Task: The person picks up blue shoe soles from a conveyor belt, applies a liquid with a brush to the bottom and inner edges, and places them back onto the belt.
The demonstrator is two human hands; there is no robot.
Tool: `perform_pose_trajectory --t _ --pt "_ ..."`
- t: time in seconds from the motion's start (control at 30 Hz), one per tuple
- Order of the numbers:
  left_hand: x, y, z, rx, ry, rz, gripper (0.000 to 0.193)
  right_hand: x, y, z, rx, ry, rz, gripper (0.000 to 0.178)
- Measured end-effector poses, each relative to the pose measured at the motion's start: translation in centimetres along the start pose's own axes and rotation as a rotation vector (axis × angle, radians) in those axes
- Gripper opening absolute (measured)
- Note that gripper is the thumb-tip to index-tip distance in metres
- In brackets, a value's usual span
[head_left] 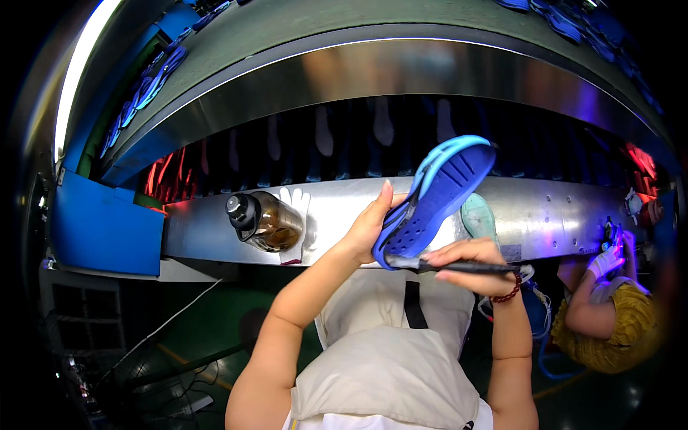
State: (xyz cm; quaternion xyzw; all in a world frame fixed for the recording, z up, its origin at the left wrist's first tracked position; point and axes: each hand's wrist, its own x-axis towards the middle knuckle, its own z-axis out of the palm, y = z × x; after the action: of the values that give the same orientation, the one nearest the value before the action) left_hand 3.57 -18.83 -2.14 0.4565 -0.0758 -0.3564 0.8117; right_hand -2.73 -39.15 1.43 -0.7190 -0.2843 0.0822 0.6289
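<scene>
My left hand (367, 228) is closed on the edge of a blue shoe sole (437, 193) with a lighter blue rim, holding it tilted above the metal ledge. Holes and grooves show on the face of the sole. A black-handled brush (484, 268) is gripped in my right hand (469, 256). Its pale tip touches, or is very close to, the near end of the sole. Behind my right hand a mint-green sole-shaped piece (476, 215) lies on the metal ledge (344, 204), partly hidden.
A brown bottle with a black lid (269, 221) stands on the ledge at left, beside a white glove (299, 203). Beyond the ledge, several soles hang in a dark, red-lit opening. More blue soles (149, 86) lie on the green belt (287, 36). At right sits a person in yellow (609, 322).
</scene>
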Motion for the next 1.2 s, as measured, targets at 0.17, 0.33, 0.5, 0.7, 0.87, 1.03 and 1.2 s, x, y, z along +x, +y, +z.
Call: perform_pose_trajectory --t 0.17,0.33,0.5,0.7,0.87,1.03,1.2 --pt "-0.2 1.0 0.5 -0.004 -0.019 -0.249 0.07 0.1 -1.2 -2.1 0.058 -0.201 -0.034 0.021" --pt "0.0 2.4 2.2 0.04 -0.008 -0.415 0.068 0.8 -1.3 -1.4 -0.048 -0.272 -0.043 0.019" --pt "-0.7 2.6 1.0 0.046 -0.088 -0.464 0.062 1.5 -2.9 -3.8 -0.025 -0.289 -0.131 0.021" --pt "-1.4 2.9 0.6 0.124 -0.15 -0.512 0.059 1.6 -4.0 -5.0 -0.1 -0.442 -0.06 0.021" --pt "-1.8 3.7 0.1 0.251 -0.167 -0.465 0.062 0.9 -2.6 -5.0 -0.073 -0.376 -0.001 0.018" --pt "-2.5 4.2 0.7 0.167 0.03 -0.46 0.06 0.2 -3.2 -6.5 -0.254 -0.16 -0.112 0.023" --pt "-2.2 3.9 -0.7 0.148 0.053 -0.491 0.059 -0.2 1.3 -6.6 -0.024 0.011 -0.07 0.024"
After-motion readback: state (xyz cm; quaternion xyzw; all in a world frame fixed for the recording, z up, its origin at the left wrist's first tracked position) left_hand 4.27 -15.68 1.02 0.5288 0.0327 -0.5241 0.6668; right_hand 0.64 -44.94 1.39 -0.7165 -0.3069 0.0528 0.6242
